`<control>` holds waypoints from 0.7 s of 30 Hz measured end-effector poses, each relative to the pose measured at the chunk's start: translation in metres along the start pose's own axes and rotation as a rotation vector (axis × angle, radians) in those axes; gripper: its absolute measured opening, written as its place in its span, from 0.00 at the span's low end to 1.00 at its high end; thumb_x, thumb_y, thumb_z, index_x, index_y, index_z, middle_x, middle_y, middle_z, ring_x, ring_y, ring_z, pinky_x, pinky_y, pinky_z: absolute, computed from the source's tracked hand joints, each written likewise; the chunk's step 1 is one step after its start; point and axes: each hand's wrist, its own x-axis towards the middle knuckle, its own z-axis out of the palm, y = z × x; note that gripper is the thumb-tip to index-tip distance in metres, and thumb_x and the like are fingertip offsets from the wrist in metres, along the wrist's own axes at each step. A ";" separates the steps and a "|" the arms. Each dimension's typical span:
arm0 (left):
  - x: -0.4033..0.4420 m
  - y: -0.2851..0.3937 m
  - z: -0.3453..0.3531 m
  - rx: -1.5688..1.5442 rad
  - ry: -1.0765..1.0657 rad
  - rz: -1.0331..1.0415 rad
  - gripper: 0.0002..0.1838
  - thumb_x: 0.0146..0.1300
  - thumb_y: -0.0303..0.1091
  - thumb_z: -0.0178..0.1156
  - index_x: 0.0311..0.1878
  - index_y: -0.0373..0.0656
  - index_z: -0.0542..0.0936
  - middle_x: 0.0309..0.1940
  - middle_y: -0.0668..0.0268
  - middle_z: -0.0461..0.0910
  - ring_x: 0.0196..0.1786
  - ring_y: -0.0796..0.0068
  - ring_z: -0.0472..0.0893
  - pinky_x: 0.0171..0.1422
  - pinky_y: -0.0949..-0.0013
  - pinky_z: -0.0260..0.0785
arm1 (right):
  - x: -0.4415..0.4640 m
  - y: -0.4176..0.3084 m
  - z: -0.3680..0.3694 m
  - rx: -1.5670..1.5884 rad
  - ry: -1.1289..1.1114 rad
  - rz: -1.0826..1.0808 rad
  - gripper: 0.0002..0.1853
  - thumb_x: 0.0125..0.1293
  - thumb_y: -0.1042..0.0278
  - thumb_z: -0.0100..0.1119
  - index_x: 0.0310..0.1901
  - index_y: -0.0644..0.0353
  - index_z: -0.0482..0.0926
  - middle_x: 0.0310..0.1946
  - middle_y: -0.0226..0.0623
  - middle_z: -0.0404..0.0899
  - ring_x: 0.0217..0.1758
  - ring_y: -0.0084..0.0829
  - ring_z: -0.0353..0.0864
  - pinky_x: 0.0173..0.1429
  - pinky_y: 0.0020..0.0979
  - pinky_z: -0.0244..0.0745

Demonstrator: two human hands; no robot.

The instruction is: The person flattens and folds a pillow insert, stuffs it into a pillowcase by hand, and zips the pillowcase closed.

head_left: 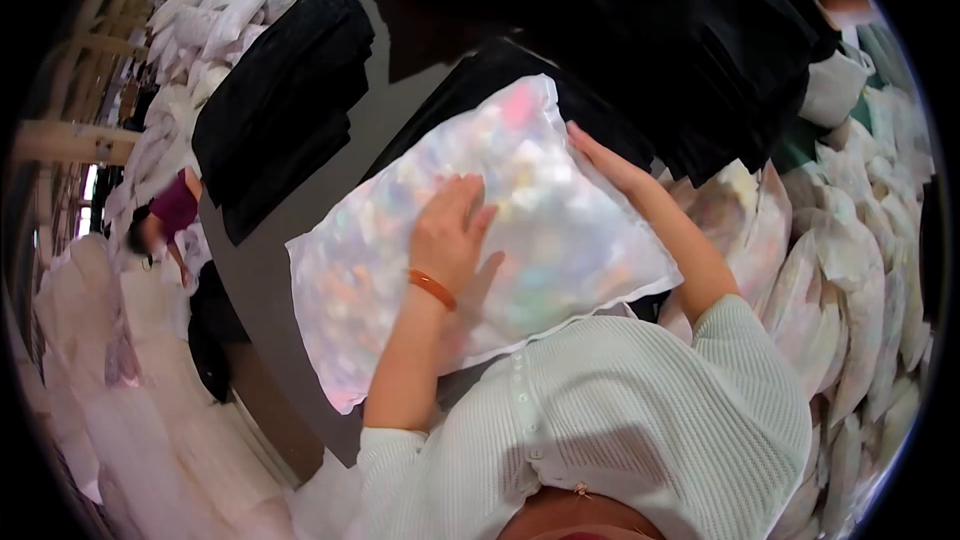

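A plump, see-through white pillow-like bag (540,230) filled with blurred pastel-coloured pieces lies in front of my body, over the grey table (270,280) and some black cloth. My left hand (450,230), with an orange band at the wrist, rests on top of the bag, fingers apart. At the bag's upper right edge is my right hand (608,158), its fingers stretched out along the side.
Folded black cloth (290,90) lies at the table's left. A large black fabric pile (640,30) stands beyond the bag. Filled white bags (850,250) are heaped at right, more at far left. Another person (172,210) bends among them at left.
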 end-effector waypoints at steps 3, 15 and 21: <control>0.025 -0.006 -0.055 0.393 0.184 0.120 0.28 0.68 0.52 0.54 0.65 0.45 0.73 0.64 0.56 0.74 0.72 0.53 0.64 0.75 0.44 0.50 | 0.036 -0.007 0.001 -0.406 -0.056 -0.269 0.22 0.68 0.57 0.51 0.60 0.59 0.70 0.49 0.43 0.78 0.50 0.32 0.78 0.60 0.32 0.71; -0.039 -0.062 0.054 0.722 -0.151 -0.271 0.55 0.61 0.67 0.52 0.78 0.40 0.41 0.80 0.57 0.37 0.81 0.56 0.36 0.80 0.44 0.25 | 0.051 0.037 0.116 -1.921 -0.239 -0.939 0.34 0.64 0.43 0.53 0.68 0.53 0.68 0.75 0.44 0.55 0.79 0.44 0.48 0.77 0.53 0.43; 0.018 -0.097 0.018 0.494 -0.147 -0.297 0.52 0.61 0.65 0.54 0.78 0.42 0.45 0.80 0.60 0.41 0.81 0.57 0.39 0.81 0.47 0.27 | 0.113 0.034 0.113 -1.968 0.046 -0.872 0.40 0.64 0.39 0.51 0.73 0.55 0.60 0.75 0.47 0.55 0.80 0.44 0.47 0.79 0.50 0.37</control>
